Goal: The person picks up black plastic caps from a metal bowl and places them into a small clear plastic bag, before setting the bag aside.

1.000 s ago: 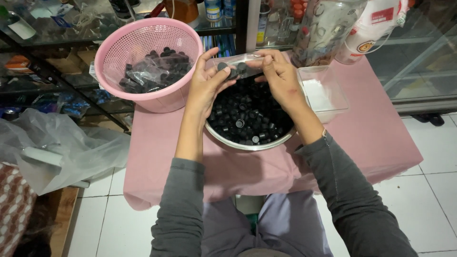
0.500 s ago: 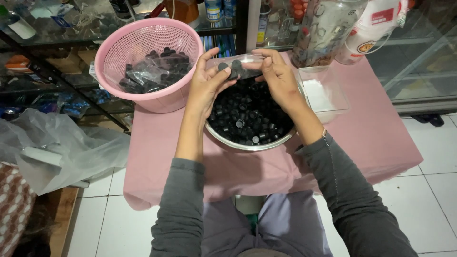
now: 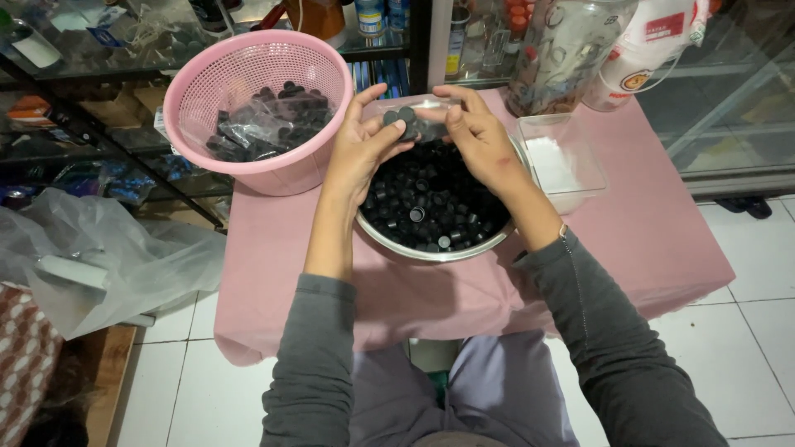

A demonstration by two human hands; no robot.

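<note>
A small clear bag point(image 3: 418, 116) holding a few black caps is being held up over the far rim of the steel bowl point(image 3: 431, 251), between both hands. The left hand point(image 3: 358, 149) is pinching the bag's left end, thumb pressing on top and fingers curling beneath; the right hand point(image 3: 480, 136) is gripping the right end, its fingers closing over the bag's top edge. Below them the bowl is sitting on the pink cloth point(image 3: 646, 240) and is brimming with loose black caps point(image 3: 422, 199) (a couple are showing pale insides).

To the left, touching the table's far-left corner, a pink basket point(image 3: 248, 74) is holding more filled bags point(image 3: 265, 124) of caps. To the right of the bowl a clear square tub point(image 3: 563, 157) is standing with something white in it. Beyond it, at the far edge, a tall clear jar point(image 3: 563, 50) is standing beside a white bag point(image 3: 654, 41) bearing a red rectangular label and a round orange one. Crumpled clear plastic point(image 3: 108, 248) is lying at the near left, off the table. Glass shelves point(image 3: 83, 50) are running along the far side.
</note>
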